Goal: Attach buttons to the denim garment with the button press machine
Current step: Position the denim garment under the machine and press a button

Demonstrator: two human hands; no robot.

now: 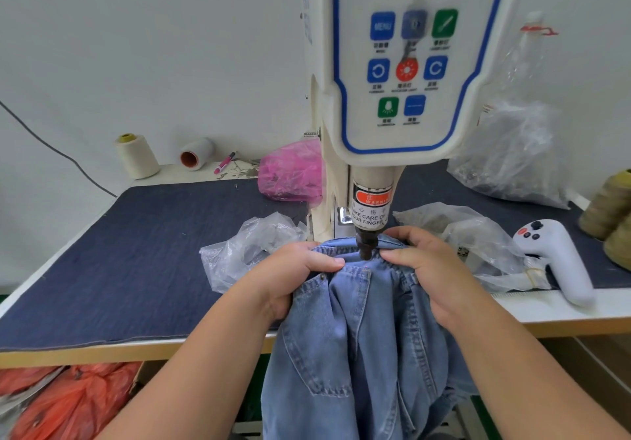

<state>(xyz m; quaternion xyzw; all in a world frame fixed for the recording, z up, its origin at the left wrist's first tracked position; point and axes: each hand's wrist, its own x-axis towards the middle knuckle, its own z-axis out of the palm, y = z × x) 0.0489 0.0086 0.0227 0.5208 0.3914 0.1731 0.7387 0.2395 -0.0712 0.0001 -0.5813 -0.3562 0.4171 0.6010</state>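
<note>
A blue denim garment (362, 333) hangs over the table's front edge, its waistband lying under the dark punch (366, 247) of the cream button press machine (403, 104). My left hand (297, 275) grips the waistband just left of the punch, thumb on top. On the punch's right side my right hand (426, 265) pinches the band the same way. A small metal rivet (322, 274) shows on the denim near my left thumb. The die under the fabric is hidden.
Clear plastic bags lie left (246, 248) and right (478, 234) of the press. A pink bag (290, 171), thread cones (136, 156) and a pen sit at the back. A white handheld controller (560, 258) lies at the right. Dark cloth (136, 262) covers the table.
</note>
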